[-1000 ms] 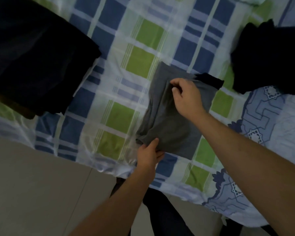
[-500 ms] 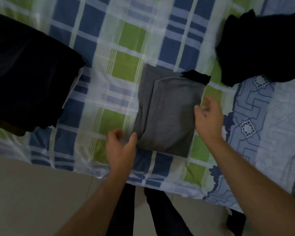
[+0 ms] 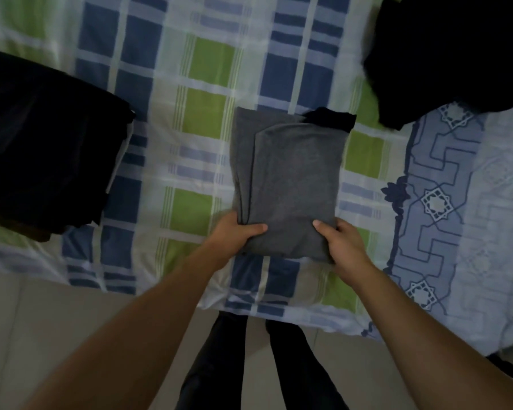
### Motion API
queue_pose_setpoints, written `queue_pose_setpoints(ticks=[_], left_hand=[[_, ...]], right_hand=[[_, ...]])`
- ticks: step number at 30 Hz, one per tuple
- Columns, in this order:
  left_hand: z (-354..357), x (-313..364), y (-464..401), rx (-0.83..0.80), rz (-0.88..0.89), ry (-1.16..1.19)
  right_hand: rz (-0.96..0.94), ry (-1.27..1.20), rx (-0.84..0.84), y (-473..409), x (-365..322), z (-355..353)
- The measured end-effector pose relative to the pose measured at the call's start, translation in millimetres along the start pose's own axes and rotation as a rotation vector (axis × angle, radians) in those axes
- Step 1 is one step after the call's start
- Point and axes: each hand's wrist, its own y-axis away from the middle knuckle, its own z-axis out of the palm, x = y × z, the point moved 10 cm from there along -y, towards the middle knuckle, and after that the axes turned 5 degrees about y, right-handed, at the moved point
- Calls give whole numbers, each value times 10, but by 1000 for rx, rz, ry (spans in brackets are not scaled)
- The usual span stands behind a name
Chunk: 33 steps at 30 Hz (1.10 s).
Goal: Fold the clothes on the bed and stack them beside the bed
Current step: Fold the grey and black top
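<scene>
The head camera looks down at a bed with a blue, green and white checked bed sheet [image 3: 208,93].

In the middle of the frame lies a folded grey cloth garment [image 3: 290,184], shaped like a neat rectangle. It rests flat on the sheet. A small black piece of cloth [image 3: 332,121] sticks out at its top right corner.

The left hand [image 3: 234,235] grips the bottom left corner of the grey garment. Its thumb lies on top of the cloth and its fingers are tucked under the edge. The right hand [image 3: 342,244] grips the bottom right corner the same way, thumb on top.

At the left of the frame sits a stack of dark folded clothes [image 3: 42,149], on the bed near its edge. It is well apart from the grey garment.

In the upper right of the frame lies a loose black pile of clothing [image 3: 450,57], not folded.

At the right of the frame, a pale blue patterned sheet [image 3: 439,202] covers that side of the bed.

At the bottom of the frame is a pale tiled floor [image 3: 57,335]. The person's legs in dark trousers [image 3: 219,365] stand close to the bed.
</scene>
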Motion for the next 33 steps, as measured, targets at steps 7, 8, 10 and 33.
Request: queue_pose_setpoints(ticks=[7,8,10,33], left_hand=[[39,350,808,-45,-12,319],[-3,472,962,-54,-20,375],[-142,742,1290,-81,-42,453],[-3664,1177,1692,560,199,815]], right_hand=[[-87,-155,24,631,-1010,-73],[-107,-148,-5,755,-1240,-44],[-145,-104,-70,1002,-1709,76],[-389,561,-618,1294,-3810,4693]])
